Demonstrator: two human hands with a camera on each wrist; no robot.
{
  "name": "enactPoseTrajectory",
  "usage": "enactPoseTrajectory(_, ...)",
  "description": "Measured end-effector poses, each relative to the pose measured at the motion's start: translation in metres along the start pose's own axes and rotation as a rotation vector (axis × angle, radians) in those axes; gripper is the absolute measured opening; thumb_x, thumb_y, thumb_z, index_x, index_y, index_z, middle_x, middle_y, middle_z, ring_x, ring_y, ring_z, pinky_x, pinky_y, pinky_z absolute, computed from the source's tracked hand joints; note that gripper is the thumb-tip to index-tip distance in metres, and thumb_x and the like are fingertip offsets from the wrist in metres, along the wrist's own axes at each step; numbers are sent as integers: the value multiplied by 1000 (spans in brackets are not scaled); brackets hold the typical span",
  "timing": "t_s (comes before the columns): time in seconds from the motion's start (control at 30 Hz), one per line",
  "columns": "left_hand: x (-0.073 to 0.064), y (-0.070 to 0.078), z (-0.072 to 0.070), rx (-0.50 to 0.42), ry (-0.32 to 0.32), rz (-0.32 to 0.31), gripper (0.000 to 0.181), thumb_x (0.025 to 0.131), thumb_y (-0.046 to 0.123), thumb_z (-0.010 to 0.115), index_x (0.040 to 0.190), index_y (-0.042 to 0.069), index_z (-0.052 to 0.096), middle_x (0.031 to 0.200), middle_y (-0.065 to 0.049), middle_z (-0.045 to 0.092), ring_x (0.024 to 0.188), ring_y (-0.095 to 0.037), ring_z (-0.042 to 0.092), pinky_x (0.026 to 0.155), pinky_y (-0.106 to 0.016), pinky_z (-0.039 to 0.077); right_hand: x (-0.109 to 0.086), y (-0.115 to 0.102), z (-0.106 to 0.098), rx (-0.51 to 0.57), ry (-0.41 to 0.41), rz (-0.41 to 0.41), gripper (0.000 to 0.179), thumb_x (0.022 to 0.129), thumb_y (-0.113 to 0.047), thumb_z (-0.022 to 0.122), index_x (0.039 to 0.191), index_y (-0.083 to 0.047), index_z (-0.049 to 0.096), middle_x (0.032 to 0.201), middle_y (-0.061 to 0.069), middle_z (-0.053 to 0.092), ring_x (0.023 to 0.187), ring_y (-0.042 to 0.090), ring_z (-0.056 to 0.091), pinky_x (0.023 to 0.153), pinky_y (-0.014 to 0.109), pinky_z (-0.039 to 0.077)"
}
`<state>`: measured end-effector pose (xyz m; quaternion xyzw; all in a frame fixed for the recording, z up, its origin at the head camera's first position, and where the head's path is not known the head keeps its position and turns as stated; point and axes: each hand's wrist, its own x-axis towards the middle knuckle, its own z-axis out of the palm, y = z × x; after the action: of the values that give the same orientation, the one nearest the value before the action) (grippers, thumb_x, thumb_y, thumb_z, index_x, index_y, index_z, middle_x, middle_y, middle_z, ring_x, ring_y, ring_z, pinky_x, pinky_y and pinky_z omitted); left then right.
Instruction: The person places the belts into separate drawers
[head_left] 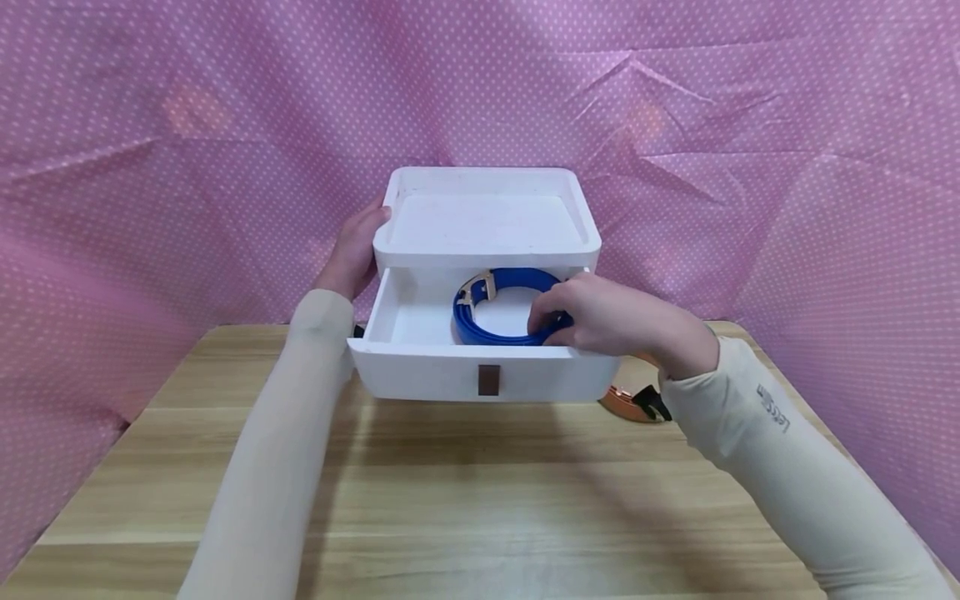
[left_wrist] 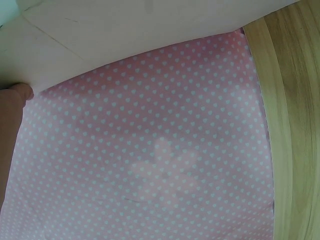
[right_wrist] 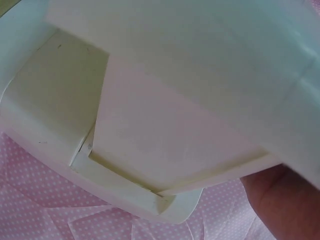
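A white drawer box point(head_left: 487, 258) with a shallow tray top stands at the centre, its drawer point(head_left: 420, 373) pulled out toward me. Inside the drawer lies a coiled blue belt point(head_left: 491, 337) with a metal buckle. My right hand point(head_left: 607, 317) reaches over the drawer's right side and pinches the near right part of the coil between thumb and fingers. Against the box's left side rests my left hand point(head_left: 358, 246), its tips near the upper rim; part of it is hidden. In the right wrist view the drawer wall point(right_wrist: 165, 120) hides the belt and most of that hand.
On the wooden table point(head_left: 465, 500), right of the drawer, lies an orange-brown belt point(head_left: 624, 407) with a black piece point(head_left: 651, 402) at its end, partly covered by the right wrist. Pink dotted cloth point(head_left: 480, 83) hangs behind and along both sides.
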<state>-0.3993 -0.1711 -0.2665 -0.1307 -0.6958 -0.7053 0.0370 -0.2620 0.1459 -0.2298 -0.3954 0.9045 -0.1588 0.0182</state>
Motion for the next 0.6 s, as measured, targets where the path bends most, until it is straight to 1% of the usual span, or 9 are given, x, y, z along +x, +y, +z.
enactPoseTrajectory(0.17, 2, -1, 0, -23, -11, 20, 51, 104, 31, 44, 153, 28, 35, 156, 2, 35, 138, -21, 38, 111, -40, 35, 0, 1, 1, 25, -23, 18, 14, 87, -6, 73, 98, -15, 75, 93, -5, 70, 87, 17, 61, 83, 41, 52)
enactPoseTrajectory(0.23, 2, -1, 0, -21, -11, 19, 51, 104, 31, 44, 153, 29, 34, 156, 2, 35, 138, -21, 38, 111, -40, 35, 0, 1, 1, 34, -31, 18, 14, 88, -5, 72, 98, -15, 76, 93, -5, 70, 87, 16, 62, 84, 42, 52)
enactPoseTrajectory(0.33, 3, -2, -1, -22, -2, 9, 51, 103, 32, 44, 153, 29, 35, 154, 1, 37, 136, -22, 40, 110, -40, 36, 0, 2, 1, 41, -32, 9, 14, 89, -5, 71, 98, -14, 76, 93, -5, 71, 86, 14, 63, 84, 43, 53)
enactPoseTrajectory(0.47, 3, -2, -1, -16, 5, 8, 52, 103, 32, 45, 153, 28, 35, 154, 0, 39, 134, -22, 42, 109, -39, 38, -1, 2, 2, 44, -17, 2, 10, 90, -8, 71, 97, -13, 76, 91, -4, 71, 85, 13, 63, 83, 42, 53)
enactPoseTrajectory(0.6, 3, -1, 0, -19, 9, 4, 51, 103, 32, 45, 153, 28, 35, 154, -1, 38, 134, -23, 42, 109, -39, 38, -1, 4, 3, 36, 10, 13, 11, 89, -9, 72, 99, -11, 77, 91, -4, 71, 85, 14, 63, 82, 43, 53)
